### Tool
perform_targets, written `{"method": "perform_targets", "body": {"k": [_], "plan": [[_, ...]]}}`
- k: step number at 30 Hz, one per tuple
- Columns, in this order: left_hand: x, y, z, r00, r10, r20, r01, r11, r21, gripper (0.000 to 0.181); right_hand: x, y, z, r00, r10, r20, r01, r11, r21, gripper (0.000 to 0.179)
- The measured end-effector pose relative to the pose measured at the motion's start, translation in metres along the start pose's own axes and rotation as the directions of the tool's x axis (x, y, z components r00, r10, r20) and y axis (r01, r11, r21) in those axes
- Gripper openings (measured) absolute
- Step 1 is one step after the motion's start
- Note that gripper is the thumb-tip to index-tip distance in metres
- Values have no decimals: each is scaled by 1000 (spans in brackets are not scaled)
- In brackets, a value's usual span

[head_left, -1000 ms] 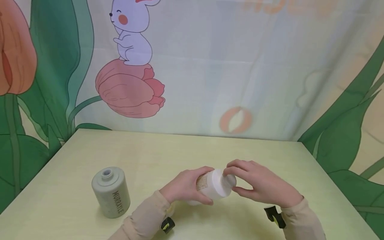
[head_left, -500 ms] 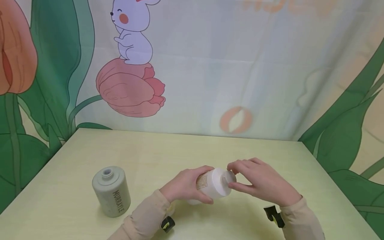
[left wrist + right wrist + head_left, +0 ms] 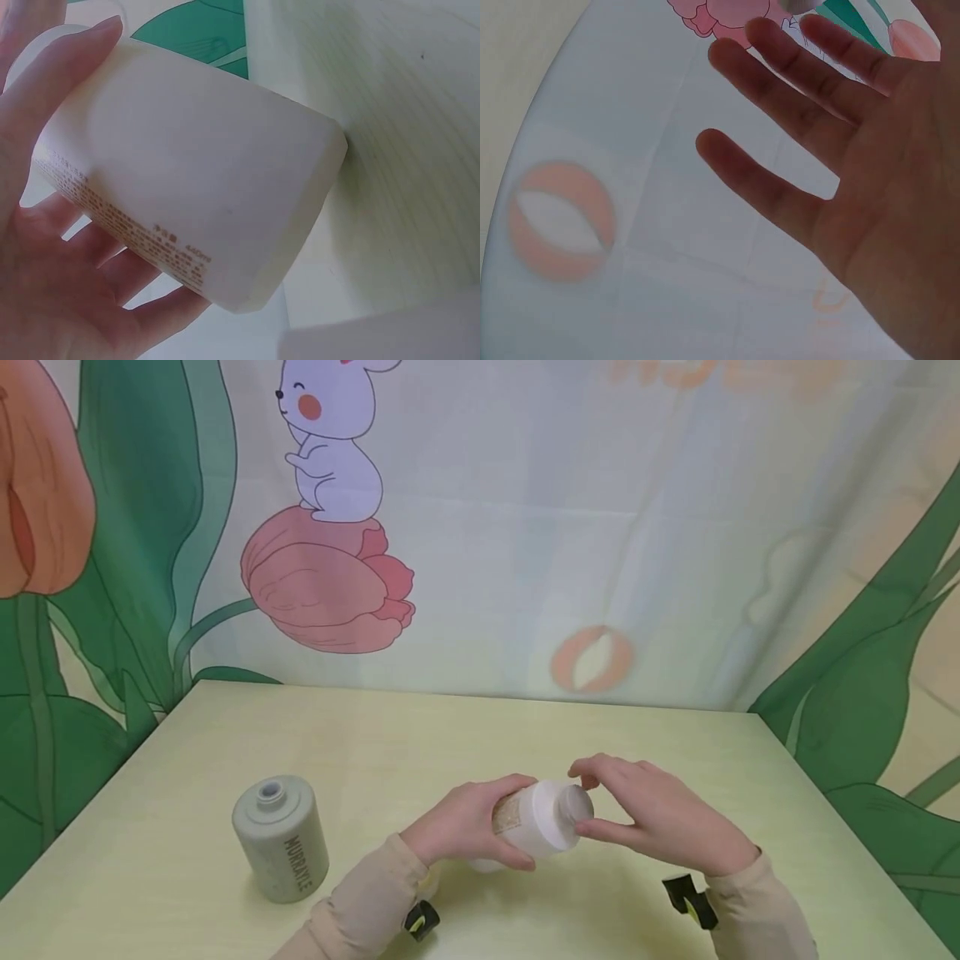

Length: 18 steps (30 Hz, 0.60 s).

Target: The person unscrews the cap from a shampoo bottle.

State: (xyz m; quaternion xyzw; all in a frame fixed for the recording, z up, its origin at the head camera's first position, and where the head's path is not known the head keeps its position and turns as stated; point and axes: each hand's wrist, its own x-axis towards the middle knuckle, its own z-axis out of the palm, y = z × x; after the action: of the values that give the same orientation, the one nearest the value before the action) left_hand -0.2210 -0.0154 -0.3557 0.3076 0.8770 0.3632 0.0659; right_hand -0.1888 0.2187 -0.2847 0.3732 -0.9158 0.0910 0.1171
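My left hand [image 3: 461, 825] grips a white bottle [image 3: 542, 817] around its body, tilted with the capped end up to the right. The left wrist view shows the thumb along one side of this bottle [image 3: 195, 157] and the fingers on its brown-lettered side, its base corner right at the tabletop. By the pale grey cap [image 3: 576, 804], my right hand [image 3: 656, 814] has its thumb tip at the near edge and its index finger lifted beyond the far edge. In the right wrist view, the fingers of this right hand [image 3: 885, 142] spread loosely apart.
A grey-green bottle [image 3: 281, 839] marked MURRAYLE stands upright at the left, its neck uncapped. The pale yellow table [image 3: 360, 735] ends at a hanging printed cloth [image 3: 480, 568] behind. Black wrist straps [image 3: 688, 900] show at the sleeves.
My right hand's fingers have come away from around the cap and spread, leaving the thumb at its near edge. The left hand and white bottle have stayed almost in place.
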Motion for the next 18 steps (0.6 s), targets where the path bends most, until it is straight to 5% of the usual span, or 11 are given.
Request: {"method": "perform_targets", "body": {"k": [3,6,15,18], "plan": [[0,0,2,1000,1,-1,-1,1000,-2,72,-2,1,2,998,69,1,-69,998,-7,38],[1,0,3,1000,-1,-1,1,1000,2,72,-3,2,3,998,57,-12,-57,998,-13,32],[0,0,1,1000,-24,11,24,1000,4,73,0,5,1,976,-213,-39,215,976,26,37],[0,1,1,1000,-18,7,18,1000,1,73,0,4,0,980,-199,-27,200,979,37,42]]}}
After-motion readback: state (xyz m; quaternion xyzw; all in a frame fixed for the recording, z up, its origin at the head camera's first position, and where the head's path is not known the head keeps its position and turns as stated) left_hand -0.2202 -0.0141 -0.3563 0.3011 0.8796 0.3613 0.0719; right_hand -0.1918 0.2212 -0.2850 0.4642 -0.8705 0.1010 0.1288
